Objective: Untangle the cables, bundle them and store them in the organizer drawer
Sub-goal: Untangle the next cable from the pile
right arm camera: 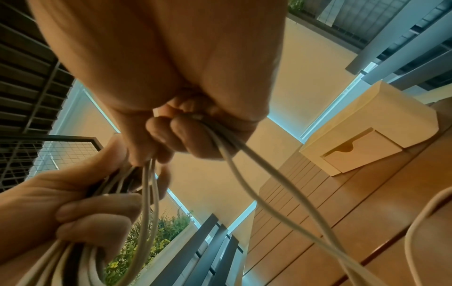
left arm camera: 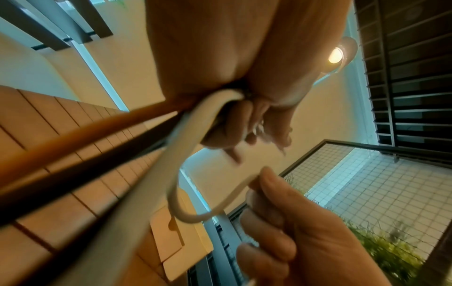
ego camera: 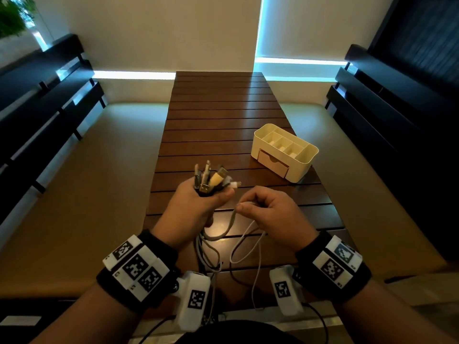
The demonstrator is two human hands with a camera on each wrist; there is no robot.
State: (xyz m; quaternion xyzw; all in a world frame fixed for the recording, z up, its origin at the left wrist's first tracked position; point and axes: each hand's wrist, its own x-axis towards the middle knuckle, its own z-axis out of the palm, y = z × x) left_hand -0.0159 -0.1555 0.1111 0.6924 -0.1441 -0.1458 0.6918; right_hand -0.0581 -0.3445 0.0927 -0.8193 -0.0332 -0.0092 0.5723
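A person's two hands work above a dark slatted wooden table (ego camera: 223, 115). The left hand (ego camera: 191, 207) is closed in a fist around a bunch of cables (ego camera: 211, 181), whose plug ends stick up out of the top of the fist; the rest of the cables hang down below the hand toward the near edge of the table. The right hand (ego camera: 268, 212), just beside the left, has its fingers (ego camera: 244, 208) curled, pinching a grey cable (ego camera: 228, 227) that loops down and back up into the left hand's bunch. In the right wrist view, two pale cable strands run out of the right hand's curled fingers and trail down toward the table. A thin white cable (ego camera: 248, 247) lies in loose loops on the table below the hands. A cream organizer (ego camera: 285, 151) stands on the table, further off and to the right of the hands, well apart from them. Its top has open compartments, and its small drawer (ego camera: 273, 163) at the front is shut.
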